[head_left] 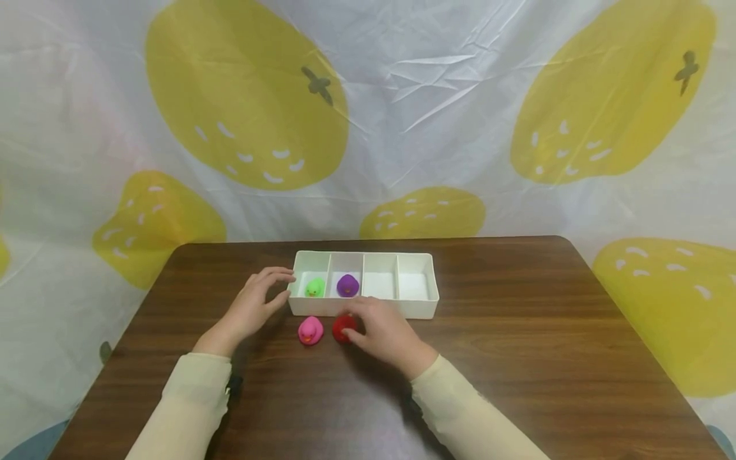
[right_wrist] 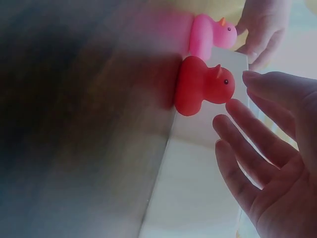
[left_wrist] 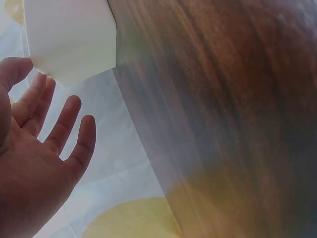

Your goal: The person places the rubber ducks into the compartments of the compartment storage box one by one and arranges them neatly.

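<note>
A white box with compartments [head_left: 415,309] stands on the table, its long side facing me. My left hand [head_left: 248,311] is at the box's left end, fingers loosely bent and their tips at its edge; whether they all touch cannot be told. My right hand [head_left: 384,330] hovers at a red toy duck [right_wrist: 190,87] in front of the box. In the right wrist view its thumb and fingers spread around the duck's head without a grip. A pink toy duck [head_left: 310,331] sits to the left of the red one.
Inside the box, a green toy duck [head_left: 314,287] sits in the leftmost compartment and a purple toy duck [head_left: 347,285] in the one beside it. The brown wooden table [head_left: 517,358] ends at a white curtain [head_left: 425,147] with yellow fruit prints.
</note>
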`<state>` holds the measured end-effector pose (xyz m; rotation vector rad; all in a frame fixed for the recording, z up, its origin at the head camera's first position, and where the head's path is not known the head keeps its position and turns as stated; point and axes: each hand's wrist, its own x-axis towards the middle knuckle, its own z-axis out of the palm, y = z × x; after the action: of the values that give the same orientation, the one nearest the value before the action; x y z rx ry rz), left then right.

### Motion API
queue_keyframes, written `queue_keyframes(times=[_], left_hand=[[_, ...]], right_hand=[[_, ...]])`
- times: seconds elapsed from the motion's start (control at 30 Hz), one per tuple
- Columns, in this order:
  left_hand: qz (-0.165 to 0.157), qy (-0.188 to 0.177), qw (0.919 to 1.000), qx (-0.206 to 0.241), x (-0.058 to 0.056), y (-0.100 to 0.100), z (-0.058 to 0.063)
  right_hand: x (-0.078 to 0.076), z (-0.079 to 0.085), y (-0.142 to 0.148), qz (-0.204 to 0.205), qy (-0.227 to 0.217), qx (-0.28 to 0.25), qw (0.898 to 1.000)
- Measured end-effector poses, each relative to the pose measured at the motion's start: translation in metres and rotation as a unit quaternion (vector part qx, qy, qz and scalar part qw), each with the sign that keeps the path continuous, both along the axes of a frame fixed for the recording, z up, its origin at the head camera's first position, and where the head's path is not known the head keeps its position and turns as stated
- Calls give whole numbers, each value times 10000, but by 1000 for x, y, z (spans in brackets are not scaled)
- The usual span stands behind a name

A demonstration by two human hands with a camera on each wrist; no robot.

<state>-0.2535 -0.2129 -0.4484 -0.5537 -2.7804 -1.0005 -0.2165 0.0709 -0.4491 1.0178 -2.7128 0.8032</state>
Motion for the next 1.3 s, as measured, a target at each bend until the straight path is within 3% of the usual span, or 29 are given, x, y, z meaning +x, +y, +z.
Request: queue_keyframes(times=[0.77, 1.3], left_hand=[[-19, 7, 10000, 3, 0, -1, 0], [1, -121, 9999, -31, -2, -1, 0]], right_hand=[[-2, -5, 1, -18, 48, 357, 9994], [-3, -6, -2, -86, -22, 299, 9995]])
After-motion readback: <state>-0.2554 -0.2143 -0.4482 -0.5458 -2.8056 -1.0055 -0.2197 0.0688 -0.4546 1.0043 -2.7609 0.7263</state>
